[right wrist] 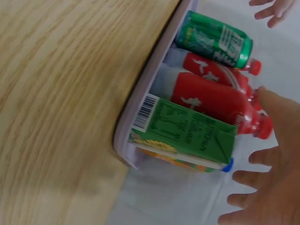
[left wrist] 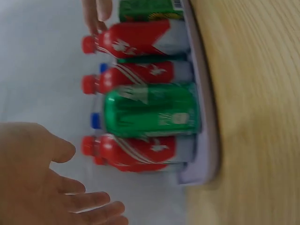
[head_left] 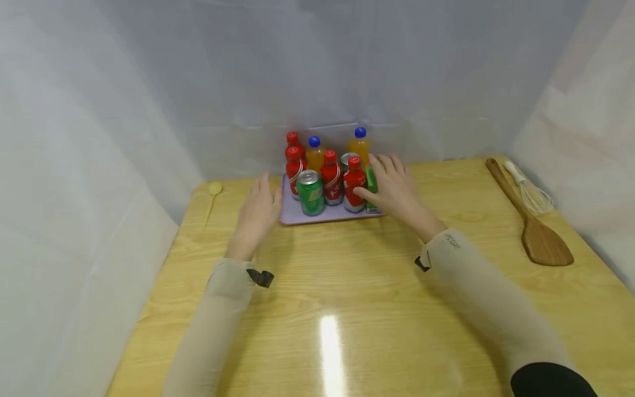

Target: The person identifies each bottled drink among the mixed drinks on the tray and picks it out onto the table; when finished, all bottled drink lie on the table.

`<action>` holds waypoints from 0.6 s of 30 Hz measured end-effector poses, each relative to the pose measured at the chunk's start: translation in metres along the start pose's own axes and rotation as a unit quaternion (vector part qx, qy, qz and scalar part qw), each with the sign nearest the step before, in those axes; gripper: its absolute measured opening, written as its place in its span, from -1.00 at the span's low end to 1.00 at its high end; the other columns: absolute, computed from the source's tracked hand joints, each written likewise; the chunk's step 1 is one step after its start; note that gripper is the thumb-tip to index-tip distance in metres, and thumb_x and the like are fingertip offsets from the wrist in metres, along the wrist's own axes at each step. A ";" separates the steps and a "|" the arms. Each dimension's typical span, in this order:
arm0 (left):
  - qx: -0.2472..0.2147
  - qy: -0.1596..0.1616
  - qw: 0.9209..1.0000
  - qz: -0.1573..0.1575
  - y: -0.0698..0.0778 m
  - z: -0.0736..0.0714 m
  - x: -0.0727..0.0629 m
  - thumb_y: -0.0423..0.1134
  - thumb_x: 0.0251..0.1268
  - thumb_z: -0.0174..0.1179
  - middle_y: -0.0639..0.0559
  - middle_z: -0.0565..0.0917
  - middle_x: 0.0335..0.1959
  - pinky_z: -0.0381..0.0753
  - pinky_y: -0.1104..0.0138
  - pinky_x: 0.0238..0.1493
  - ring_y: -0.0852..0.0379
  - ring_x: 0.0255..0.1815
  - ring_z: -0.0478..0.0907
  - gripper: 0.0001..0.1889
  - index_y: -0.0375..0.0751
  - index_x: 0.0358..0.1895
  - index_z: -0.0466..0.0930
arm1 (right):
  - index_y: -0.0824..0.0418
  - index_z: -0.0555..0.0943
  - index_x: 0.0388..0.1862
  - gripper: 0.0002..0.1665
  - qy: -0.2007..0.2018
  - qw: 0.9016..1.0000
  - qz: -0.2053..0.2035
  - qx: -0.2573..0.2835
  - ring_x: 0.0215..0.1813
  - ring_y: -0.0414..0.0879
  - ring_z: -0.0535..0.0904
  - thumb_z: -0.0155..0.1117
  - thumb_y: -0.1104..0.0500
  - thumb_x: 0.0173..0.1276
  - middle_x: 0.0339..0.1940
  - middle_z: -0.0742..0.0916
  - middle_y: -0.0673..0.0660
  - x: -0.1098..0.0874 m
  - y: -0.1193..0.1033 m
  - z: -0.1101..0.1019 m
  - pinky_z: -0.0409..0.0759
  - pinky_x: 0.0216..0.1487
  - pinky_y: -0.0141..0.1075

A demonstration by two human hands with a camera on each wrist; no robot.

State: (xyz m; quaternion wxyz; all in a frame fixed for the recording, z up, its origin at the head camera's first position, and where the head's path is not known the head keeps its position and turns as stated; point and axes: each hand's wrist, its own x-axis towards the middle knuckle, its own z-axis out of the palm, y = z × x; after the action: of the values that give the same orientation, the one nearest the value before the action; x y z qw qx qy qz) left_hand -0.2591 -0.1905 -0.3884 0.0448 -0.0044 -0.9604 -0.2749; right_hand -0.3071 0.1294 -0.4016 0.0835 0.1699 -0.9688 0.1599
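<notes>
A lilac tray (head_left: 331, 218) stands on the table close to the back wall, crowded with drinks. At its front are a green can (head_left: 311, 194), red bottles (head_left: 332, 182) and a green carton (right wrist: 187, 129); behind them stand orange drink bottles (head_left: 359, 146) with blue caps. My left hand (head_left: 259, 208) is beside the tray's left end, fingers extended and holding nothing. Over the right end reaches my right hand (head_left: 394, 187), fingers spread, its thumb overlapping the front right red bottle (head_left: 354, 186) in the head view. The right wrist view shows that palm facing the carton and bottle caps.
On the table's left lies a small yellow spoon (head_left: 213, 193). Along the right edge lie a wooden spatula (head_left: 541, 237) and a whisk (head_left: 533, 193) with a white handle. Pale sheeting (head_left: 317, 71) rises behind the table and on both sides.
</notes>
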 end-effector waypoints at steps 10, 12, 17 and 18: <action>-0.078 -0.086 0.991 -0.071 -0.022 0.031 0.048 -0.12 0.66 -0.03 -0.32 0.01 0.74 0.02 -0.15 0.74 -0.30 0.75 -0.02 -0.18 -0.25 0.74 -0.27 | -0.01 0.15 0.74 0.14 0.013 0.999 0.032 0.005 0.76 0.39 -0.10 0.23 -0.51 0.38 0.77 0.17 0.21 0.024 0.004 0.016 -0.17 0.67 0.48; -0.080 -0.098 0.989 -0.075 -0.024 0.036 0.053 -0.13 0.65 -0.01 -0.35 0.02 0.73 0.01 -0.13 0.75 -0.30 0.75 -0.02 -0.19 -0.35 0.72 -0.21 | 0.03 0.21 0.71 0.11 0.021 0.999 0.036 0.011 0.76 0.37 -0.08 0.28 -0.47 0.38 0.76 0.21 0.21 0.026 0.006 0.018 -0.20 0.66 0.49; -0.070 -0.103 0.990 -0.069 -0.028 0.046 0.061 -0.22 0.60 0.02 -0.46 0.30 0.59 0.24 -0.11 0.67 -0.34 0.64 0.24 -0.32 -0.53 0.60 0.10 | 0.11 0.36 0.62 0.04 0.042 0.998 0.038 0.033 0.76 0.33 -0.01 0.38 -0.40 0.35 0.72 0.32 0.19 0.028 0.007 0.018 -0.25 0.64 0.53; -0.066 -0.102 0.990 -0.068 -0.028 0.048 0.062 -0.27 0.57 0.02 -0.46 0.36 0.55 0.30 -0.11 0.64 -0.33 0.59 0.30 -0.36 -0.53 0.57 0.16 | 0.13 0.39 0.60 0.03 0.047 0.997 0.036 0.040 0.76 0.33 0.00 0.40 -0.39 0.34 0.71 0.35 0.19 0.028 0.006 0.018 -0.25 0.63 0.54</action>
State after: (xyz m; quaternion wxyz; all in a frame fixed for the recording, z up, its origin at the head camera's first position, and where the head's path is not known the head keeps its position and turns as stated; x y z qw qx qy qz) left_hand -0.3262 -0.1902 -0.4383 -0.0722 0.0300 -0.9377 -0.3386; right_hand -0.3372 0.1204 -0.4145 0.1164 0.1299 -0.9622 0.2091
